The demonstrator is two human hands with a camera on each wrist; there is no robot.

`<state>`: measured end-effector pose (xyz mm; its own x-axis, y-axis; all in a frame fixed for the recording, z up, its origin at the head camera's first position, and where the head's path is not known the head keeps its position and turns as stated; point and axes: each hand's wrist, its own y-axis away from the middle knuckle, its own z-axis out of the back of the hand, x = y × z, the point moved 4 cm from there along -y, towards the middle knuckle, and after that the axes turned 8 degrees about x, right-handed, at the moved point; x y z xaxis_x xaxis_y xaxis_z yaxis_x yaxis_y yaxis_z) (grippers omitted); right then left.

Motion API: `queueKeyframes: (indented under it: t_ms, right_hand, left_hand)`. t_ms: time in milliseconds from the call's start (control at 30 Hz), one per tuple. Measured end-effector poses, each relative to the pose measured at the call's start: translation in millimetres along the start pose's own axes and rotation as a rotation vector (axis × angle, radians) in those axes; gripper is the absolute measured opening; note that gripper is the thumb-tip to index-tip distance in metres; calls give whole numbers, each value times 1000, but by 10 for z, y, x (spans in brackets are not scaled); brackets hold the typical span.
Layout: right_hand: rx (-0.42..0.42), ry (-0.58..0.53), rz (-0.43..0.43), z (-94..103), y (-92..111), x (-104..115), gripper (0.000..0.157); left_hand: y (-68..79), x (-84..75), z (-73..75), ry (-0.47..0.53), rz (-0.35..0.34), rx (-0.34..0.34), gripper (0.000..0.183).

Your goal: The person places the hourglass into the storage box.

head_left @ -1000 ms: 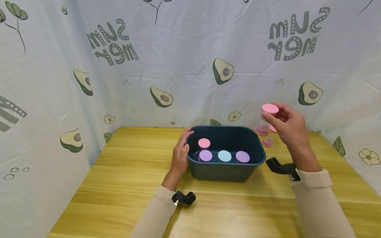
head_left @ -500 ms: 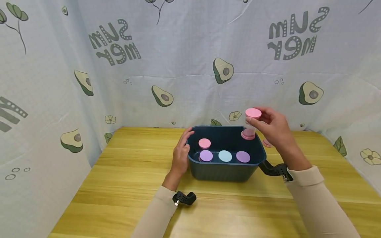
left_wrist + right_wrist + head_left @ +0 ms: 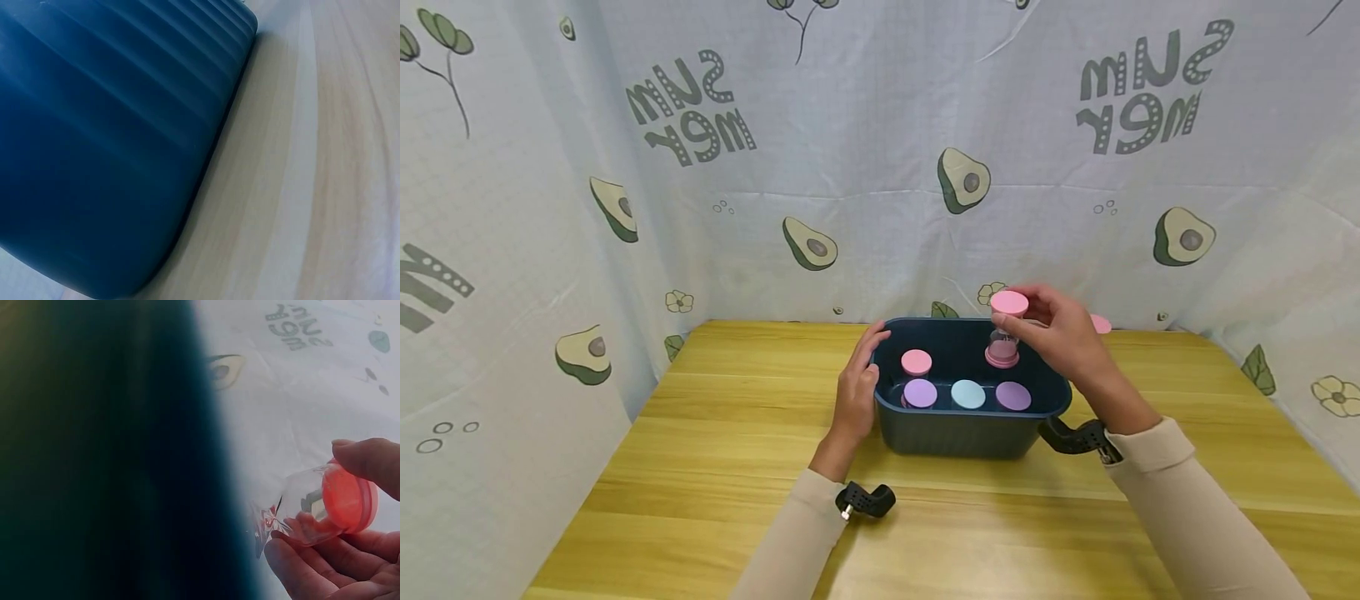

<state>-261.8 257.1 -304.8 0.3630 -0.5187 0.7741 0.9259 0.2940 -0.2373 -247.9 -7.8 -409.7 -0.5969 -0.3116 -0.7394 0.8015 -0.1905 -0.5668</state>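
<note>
A clear sand timer (image 3: 1002, 333) with pink end caps hangs upright inside the right half of the dark blue plastic bin (image 3: 958, 433). My right hand (image 3: 1060, 332) pinches it near its upper cap, between thumb and fingers. In the right wrist view the timer's pink cap (image 3: 350, 500) and clear glass lie between thumb and fingertips; the bin's blurred wall covers the left side. My left hand (image 3: 854, 392) rests against the bin's left end, fingers mostly straight along the rim. Only the bin's ribbed outer wall (image 3: 125, 125) and table show in the left wrist view.
Inside the bin stand a pink-capped timer (image 3: 916, 362), two purple-capped ones (image 3: 920, 392) and a light-blue-capped one (image 3: 967, 394). Behind my right hand, another pink cap (image 3: 1101, 323) peeks out. A patterned curtain (image 3: 880, 167) hangs behind the wooden table (image 3: 700, 467).
My right hand has carried the pink sand timer leftward and down, from right of the bin to inside it. The left hand stays at the bin's left end.
</note>
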Motion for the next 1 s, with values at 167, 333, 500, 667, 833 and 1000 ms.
queueKeyframes:
  t_ms: [167, 333, 500, 667, 833, 1000]
  right_hand:
    - [44, -1, -21, -60, -41, -49, 54]
    - [95, 8, -36, -129, -77, -94, 56]
    - [142, -28, -40, -181, -122, -127, 57]
    - [190, -56, -39, -242, -147, -141, 56]
    - [220, -52, -45, -290, -168, -152, 54]
    - [247, -42, -49, -324, -196, -192, 53]
  left_hand:
    - [-16, 9, -6, 2, -1, -1, 52]
    - [-31, 12, -6, -2, 12, 1, 52]
    - [-40, 8, -5, -1, 18, -1, 52]
    - [-38, 12, -3, -1, 15, -2, 53]
    - [-47, 4, 0, 1, 2, -5, 52]
    - [-55, 7, 1, -1, -9, -8, 53]
